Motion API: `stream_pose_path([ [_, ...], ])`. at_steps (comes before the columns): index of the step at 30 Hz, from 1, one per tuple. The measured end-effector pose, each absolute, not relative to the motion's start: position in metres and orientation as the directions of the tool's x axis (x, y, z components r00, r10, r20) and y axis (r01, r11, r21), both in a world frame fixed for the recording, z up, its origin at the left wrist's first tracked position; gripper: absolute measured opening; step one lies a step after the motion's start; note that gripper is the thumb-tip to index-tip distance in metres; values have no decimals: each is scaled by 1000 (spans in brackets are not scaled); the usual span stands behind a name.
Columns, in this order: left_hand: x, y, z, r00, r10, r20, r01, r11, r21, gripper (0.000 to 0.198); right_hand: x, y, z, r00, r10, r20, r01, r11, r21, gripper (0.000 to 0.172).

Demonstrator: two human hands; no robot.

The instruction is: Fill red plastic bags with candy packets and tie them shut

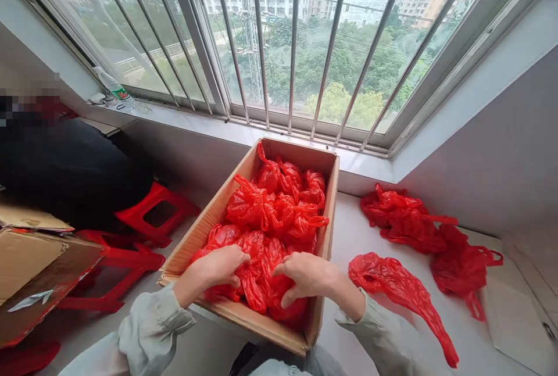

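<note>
An open cardboard box (pixel 204 213) stands in front of me, filled with several knotted red plastic bags (pixel 257 204) whose contents are hidden. My left hand (pixel 220 265) is over the bags at the near left of the box, fingers bent and thumb apart. Across from it, my right hand (pixel 307 276) is at the near right, its thumb spread from the curved fingers. Both hands are at the surface of the nearest bags, and neither appears to grip one. Whether the fingertips press on the plastic is hard to tell.
Loose red plastic bags (pixel 401 219) lie on the right, with one long crumpled bag (pixel 401 283) closer in. Red stools (pixel 161 210) and another cardboard box (pixel 30 260) are at left, beside a person in dark clothing (pixel 65 161). A bottle (pixel 115 88) lies on the sill below the barred window.
</note>
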State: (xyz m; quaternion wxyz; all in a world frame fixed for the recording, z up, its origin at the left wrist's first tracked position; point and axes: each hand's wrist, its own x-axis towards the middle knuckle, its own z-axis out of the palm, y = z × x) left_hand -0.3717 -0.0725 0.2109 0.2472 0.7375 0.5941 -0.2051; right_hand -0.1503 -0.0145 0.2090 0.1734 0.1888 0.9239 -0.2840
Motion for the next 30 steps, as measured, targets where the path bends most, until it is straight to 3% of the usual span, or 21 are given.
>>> stream_pose_path([
  [2, -371, -51, 219, 235, 823, -517, 971, -220, 90, 30, -151, 5, 213, -857, 434, -278, 514, 762, -395, 34],
  [3, -369, -37, 220, 239, 869, -434, 970, -236, 61, 31, -153, 17, 214, -820, 531, -212, 572, 748, -338, 36],
  [5, -362, -8, 213, 279, 929, -244, 957, -289, -4, 39, -162, 40, 212, -713, 673, -194, 701, 683, -205, 65],
  [7, -356, 17, 197, 276, 934, -228, 952, -299, -70, 61, -172, 57, 205, -615, 716, -331, 778, 619, -107, 96],
  [8, -355, 25, 188, 241, 937, -252, 960, -269, -82, 64, -176, 62, 202, -586, 705, -399, 790, 607, -89, 93],
  [11, -363, 34, 170, 183, 947, -266, 972, -214, -94, 42, -181, 64, 197, -602, 660, -449, 774, 621, -124, 39],
  [12, -368, 32, 168, 181, 947, -265, 974, -210, -86, 39, -180, 62, 199, -619, 657, -430, 765, 628, -142, 33],
  [18, -398, 11, 179, 323, 892, -317, 946, -317, 74, 39, -174, 40, 216, -680, 637, -362, 724, 662, -196, 31],
  [21, -403, 14, 180, 377, 835, -400, 923, -305, 234, 48, -179, 35, 209, -667, 633, -393, 731, 658, -181, 31],
  [24, -403, 41, 187, 390, 804, -449, 915, -281, 291, 57, -179, 42, 202, -648, 642, -410, 744, 648, -161, 26],
  [26, -401, 71, 193, 316, 881, -352, 926, -206, 316, 51, -176, 56, 204, -665, 648, -370, 735, 655, -174, 25],
  [27, -399, 89, 195, 185, 950, -253, 930, -86, 358, 46, -174, 64, 207, -675, 657, -335, 731, 658, -182, 26],
  [30, -389, 139, 186, -126, 988, -87, 915, 149, 375, 62, -162, 92, 222, -675, 702, -229, 738, 651, -178, 29],
])
